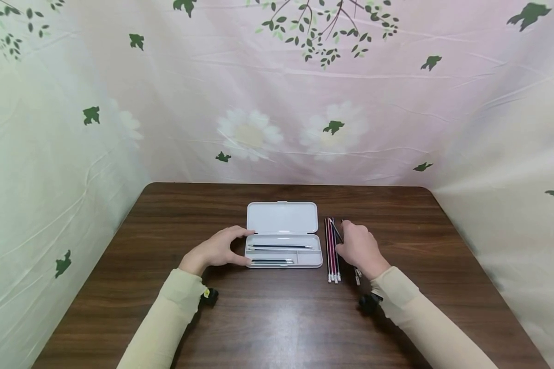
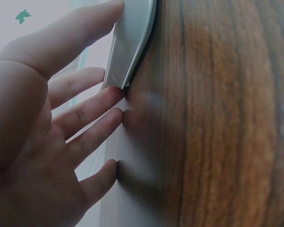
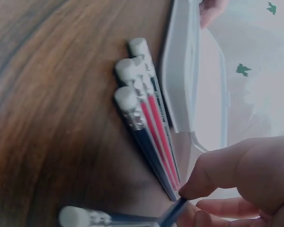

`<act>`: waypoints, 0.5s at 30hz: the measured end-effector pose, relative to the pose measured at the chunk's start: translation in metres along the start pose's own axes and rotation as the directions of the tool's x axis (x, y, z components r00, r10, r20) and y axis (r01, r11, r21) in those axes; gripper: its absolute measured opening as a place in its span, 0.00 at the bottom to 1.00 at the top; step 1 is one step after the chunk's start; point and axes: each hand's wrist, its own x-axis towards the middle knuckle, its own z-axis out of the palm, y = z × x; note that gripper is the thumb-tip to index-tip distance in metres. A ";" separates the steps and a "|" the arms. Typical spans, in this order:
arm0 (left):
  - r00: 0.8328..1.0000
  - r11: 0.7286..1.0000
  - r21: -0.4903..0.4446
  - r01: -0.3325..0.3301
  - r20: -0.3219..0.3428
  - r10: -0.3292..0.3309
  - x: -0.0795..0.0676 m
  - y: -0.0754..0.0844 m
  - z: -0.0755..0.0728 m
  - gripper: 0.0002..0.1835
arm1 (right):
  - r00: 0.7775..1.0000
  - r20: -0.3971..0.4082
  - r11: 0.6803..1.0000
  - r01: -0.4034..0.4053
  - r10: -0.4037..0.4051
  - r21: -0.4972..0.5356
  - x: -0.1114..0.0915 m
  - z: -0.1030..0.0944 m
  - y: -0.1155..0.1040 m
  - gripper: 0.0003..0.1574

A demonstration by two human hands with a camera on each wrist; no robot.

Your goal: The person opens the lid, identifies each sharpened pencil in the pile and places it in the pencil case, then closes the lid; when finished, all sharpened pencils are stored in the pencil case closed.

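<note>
1. Head view: the white case (image 1: pixel 309 258) lies open near the middle of the table (image 1: pixel 277 318), its lid (image 1: pixel 282 217) folded back on the far side. Pencils lie in its far compartment and its near left one. The left hand (image 1: pixel 219 248) spans the case's left end, thumb at the near corner and fingers at the far side by the hinge. Just right of the case, a row of pencils (image 1: pixel 331 261) points far and near. The right hand (image 1: pixel 359 248) is at the right of that row, gripping a dark pencil (image 1: pixel 336 232) that slants across the row's far end. More pencil ends (image 1: pixel 357 279) show under the hand, on the near side.

2. Left wrist view: the left fingers are spread and fairly straight, touching the case rather than clenched on it. So light a hold could let the case skid or turn if it were knocked.

3. Right wrist view: thumb and fingertips pinch the dark pencil; whether a second one is caught with it, I cannot tell. The row's white erasers (image 3: pixel 127 98) sit close together, and two sit one above another. Because the held pencil lies so near its neighbours, lifting it carelessly could drag or roll them. A pinch away from the middle could also let it swivel and catch the case's rim.
</note>
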 end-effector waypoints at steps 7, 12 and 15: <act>1.000 1.000 0.001 0.007 0.004 -0.007 0.000 0.001 -0.001 0.45 | 0.997 -0.070 0.998 0.040 -0.037 0.054 -0.002 -0.012 -0.001 0.15; 1.000 1.000 0.004 0.014 0.004 -0.014 0.000 0.001 -0.001 0.46 | 0.992 -0.075 0.983 0.112 -0.102 0.143 -0.003 -0.016 -0.007 0.15; 1.000 1.000 0.002 0.015 0.006 -0.015 0.000 0.000 -0.001 0.46 | 0.985 -0.067 0.971 0.166 -0.156 0.172 -0.003 -0.015 -0.012 0.15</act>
